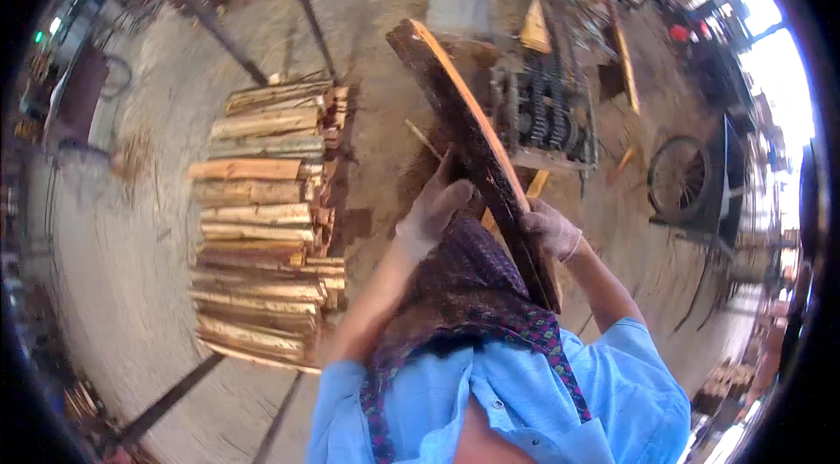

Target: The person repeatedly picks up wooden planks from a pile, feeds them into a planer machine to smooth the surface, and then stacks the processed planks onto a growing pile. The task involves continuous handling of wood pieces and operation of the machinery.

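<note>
Already a tall stack of slabs [267, 228] stood on the floor [131, 289], while both gloved hands, left [433, 210] and right [551, 230], gripped another bark-edged slab [472, 145], raised and tilted, unstacked.

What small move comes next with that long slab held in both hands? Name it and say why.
Probably swing the slab left toward the stacked wood pile: left hand and right hand both grip its lower half, it is tilted upward, and the pile lies close on the left.
</note>
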`<action>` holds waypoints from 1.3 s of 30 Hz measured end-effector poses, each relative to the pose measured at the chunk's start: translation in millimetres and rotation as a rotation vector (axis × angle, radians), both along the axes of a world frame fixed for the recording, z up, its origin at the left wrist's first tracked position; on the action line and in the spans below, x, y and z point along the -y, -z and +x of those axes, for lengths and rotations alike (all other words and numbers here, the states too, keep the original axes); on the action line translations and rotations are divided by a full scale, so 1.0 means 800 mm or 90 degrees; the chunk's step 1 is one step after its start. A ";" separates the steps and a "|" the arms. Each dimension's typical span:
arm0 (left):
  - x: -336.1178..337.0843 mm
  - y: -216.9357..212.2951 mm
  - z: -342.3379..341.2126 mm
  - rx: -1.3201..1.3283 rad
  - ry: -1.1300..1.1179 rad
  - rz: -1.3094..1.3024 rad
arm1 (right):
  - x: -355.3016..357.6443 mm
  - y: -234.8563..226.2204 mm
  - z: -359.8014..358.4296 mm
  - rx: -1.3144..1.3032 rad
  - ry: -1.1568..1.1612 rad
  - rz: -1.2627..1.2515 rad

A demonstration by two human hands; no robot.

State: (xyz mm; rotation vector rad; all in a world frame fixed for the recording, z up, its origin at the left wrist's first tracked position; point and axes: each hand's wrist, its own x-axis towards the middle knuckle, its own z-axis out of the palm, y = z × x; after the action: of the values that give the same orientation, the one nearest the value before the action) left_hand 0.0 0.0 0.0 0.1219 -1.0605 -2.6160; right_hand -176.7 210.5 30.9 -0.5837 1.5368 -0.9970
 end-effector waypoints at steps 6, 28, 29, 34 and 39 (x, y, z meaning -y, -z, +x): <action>0.000 -0.053 0.038 0.257 0.004 -0.102 | -0.003 0.065 0.147 0.303 0.189 -0.045; -0.011 0.024 -0.092 0.549 -0.145 -0.395 | 0.163 -0.023 -0.527 -0.436 0.380 0.139; -0.015 0.036 -0.066 0.579 -0.171 -0.404 | 0.192 -0.032 -0.542 -0.463 0.321 0.133; -0.065 0.054 0.024 0.761 -0.307 0.055 | 0.329 -0.032 -0.600 -0.627 0.135 0.232; -0.106 0.093 0.073 0.845 -0.335 0.144 | 0.354 0.026 -0.642 -0.669 0.151 0.180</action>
State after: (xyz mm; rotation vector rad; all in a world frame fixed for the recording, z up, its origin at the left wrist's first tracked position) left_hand 58.8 85.2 -74.5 2.0385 -0.7896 -1.9419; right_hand -690.5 -73.1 10.5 -0.7865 2.6702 -0.6149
